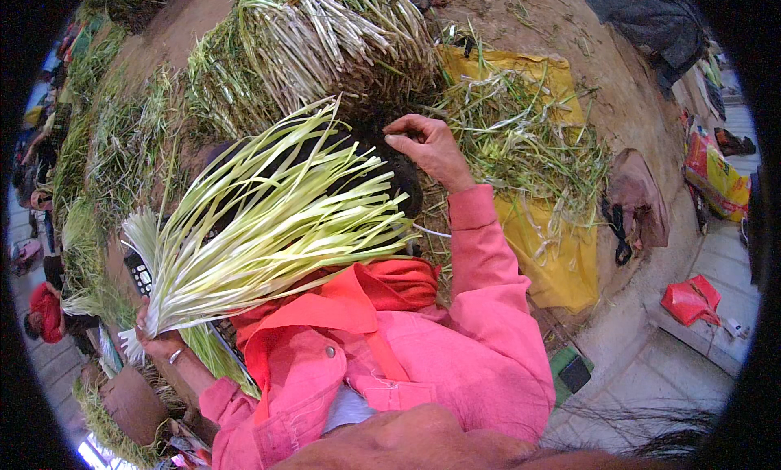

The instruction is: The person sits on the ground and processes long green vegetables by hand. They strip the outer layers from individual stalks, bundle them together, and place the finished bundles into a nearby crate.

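Observation:
My left hand (160,343), with a metal band at the wrist, grips the white stem ends of a large bunch of yellow-green blanched chives (274,226). The long leaves fan out to the upper right, across my lap and red apron (323,314). Raised beyond the leaf tips, my right hand (430,149) is empty, its thumb and forefinger curled with a small gap between them. Behind the bunch's stems, another white-stemmed bundle (140,232) is partly visible beside a black plastic crate (139,274). More green leaves (216,354) show below my left forearm.
A big heap of untrimmed stalks (329,43) lies ahead. Leaf scraps (518,134) cover a yellow sheet (549,250) at right, near a pinkish bag (637,195). A red bag (691,300) rests farther right. At far left is a person in red (46,314).

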A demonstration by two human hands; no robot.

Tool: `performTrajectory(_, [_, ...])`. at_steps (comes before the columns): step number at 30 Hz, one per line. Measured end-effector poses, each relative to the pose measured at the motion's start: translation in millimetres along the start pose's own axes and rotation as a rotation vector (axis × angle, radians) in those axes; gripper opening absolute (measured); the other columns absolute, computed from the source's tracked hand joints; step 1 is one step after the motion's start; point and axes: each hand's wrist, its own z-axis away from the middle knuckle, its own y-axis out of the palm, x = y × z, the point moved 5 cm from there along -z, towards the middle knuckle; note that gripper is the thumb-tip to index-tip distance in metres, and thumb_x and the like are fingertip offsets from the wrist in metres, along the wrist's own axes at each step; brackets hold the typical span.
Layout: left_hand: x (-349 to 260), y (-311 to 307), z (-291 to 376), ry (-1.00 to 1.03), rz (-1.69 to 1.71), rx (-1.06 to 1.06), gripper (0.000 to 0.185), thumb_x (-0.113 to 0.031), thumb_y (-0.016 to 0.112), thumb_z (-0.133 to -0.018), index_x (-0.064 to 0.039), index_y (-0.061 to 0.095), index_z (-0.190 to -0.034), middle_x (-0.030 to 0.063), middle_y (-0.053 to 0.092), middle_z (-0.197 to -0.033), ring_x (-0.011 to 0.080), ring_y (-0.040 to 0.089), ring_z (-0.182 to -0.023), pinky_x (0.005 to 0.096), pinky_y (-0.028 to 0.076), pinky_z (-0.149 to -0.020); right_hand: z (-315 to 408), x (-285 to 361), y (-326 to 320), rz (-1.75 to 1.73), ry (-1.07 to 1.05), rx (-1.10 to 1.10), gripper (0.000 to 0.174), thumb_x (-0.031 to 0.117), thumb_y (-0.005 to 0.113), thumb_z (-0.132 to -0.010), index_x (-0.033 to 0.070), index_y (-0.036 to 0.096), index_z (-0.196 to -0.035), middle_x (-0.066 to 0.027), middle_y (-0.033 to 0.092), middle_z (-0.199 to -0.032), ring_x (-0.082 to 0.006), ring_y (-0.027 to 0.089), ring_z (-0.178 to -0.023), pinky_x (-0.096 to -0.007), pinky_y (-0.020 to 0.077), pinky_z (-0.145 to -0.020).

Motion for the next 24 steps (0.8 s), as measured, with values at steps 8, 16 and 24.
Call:
performTrajectory(8, [2,17,7,-0.097,0.022,0.198,0.015,-0.026,0.057,-0.078,-0.012,0.058,-0.073,0.0147,0.057,-0.117,0.0334,0.041,-0.122,0.0523,0.022,-0.106,5,-11,16,0.016,0.103,0.093,0.031,0.027,0.065,-0.079,0.001,0.063,-0.097,-0.0072,0.061,-0.08,-0.0119,0.052,-0.066,-0.027,0.0435,-0.06])
performTrajectory(16, [11,19,11,-0.045,0.05,0.108,0.011,-0.021,0.059,-0.076,-0.011,0.054,-0.075,0.0102,0.059,-0.104,0.0304,0.037,-0.125,0.0508,0.021,-0.107,81,-43,-9,-0.237,0.33,0.341,0.027,0.015,0.065,-0.078,0.005,0.063,-0.103,0.0013,0.061,-0.089,-0.0069,0.053,-0.083,-0.0213,0.043,-0.073])
performTrajectory(24, [10,5,6,-0.096,0.059,0.087,0.01,-0.016,0.058,-0.075,-0.009,0.051,-0.076,0.0113,0.058,-0.1,0.0319,0.035,-0.126,0.0517,0.021,-0.106,79,-49,31,-0.547,0.313,0.328,0.053,0.009,0.063,-0.076,0.009,0.046,-0.126,-0.0047,0.054,-0.107,-0.0108,0.054,-0.09,-0.0263,0.0464,-0.078])
